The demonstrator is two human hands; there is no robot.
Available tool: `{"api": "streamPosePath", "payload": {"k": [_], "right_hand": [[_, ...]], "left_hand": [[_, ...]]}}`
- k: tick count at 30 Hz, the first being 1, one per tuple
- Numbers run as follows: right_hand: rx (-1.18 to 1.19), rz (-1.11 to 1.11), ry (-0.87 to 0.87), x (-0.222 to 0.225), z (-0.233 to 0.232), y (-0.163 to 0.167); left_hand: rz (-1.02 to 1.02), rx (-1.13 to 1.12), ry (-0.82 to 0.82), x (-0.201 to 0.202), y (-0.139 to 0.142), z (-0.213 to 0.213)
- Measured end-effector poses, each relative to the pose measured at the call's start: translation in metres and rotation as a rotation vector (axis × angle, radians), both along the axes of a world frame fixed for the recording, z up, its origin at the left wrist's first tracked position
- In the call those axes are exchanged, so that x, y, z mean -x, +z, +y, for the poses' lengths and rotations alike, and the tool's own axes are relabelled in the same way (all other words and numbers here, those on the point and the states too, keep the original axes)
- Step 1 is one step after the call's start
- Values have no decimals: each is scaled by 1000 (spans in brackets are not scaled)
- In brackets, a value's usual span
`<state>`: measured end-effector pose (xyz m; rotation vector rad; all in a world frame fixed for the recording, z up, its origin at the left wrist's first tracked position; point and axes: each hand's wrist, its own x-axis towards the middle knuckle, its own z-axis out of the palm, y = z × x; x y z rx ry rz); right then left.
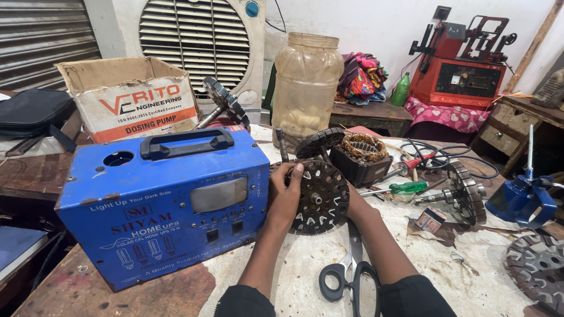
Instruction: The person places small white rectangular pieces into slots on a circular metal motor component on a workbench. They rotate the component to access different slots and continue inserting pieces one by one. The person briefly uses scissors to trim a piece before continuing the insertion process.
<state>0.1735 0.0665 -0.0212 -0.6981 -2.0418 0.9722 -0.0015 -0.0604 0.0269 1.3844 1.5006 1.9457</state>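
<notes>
My left hand (284,196) grips the left rim of a dark round fan-motor rotor (322,196) that stands tilted on the workbench, with my fingers curled over its top edge. My right hand (354,202) is mostly hidden behind the rotor's right rim and seems to hold that side. Just behind the rotor lies a motor stator with copper windings (361,154). Black-handled scissors (350,275) lie on the bench between my forearms.
A blue metal power-supply box (161,202) stands at the left. Behind it sit a cardboard box (132,97), an air cooler (200,44) and a large plastic jar (305,82). Screwdrivers (405,188), another rotor (464,191), a blue tool (520,199) and cables lie at the right.
</notes>
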Motion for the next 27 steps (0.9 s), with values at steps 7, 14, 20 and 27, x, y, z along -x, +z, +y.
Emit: {"api": "streamPosePath", "payload": {"k": [7,14,20,27], "right_hand": [[-108,-116,-169,-6,-5,17],[-277,-214,-195,-11,-2,30],[-199,-443,-298,-11,-8,38],[-460,-492,-391,-19,14,29]], "left_hand": [[47,17,-11,1,-6,5],[124,-13,48,0,-10,7],[124,18,38,-1,-12,9],[132,19,47,-2,-8,7]]}}
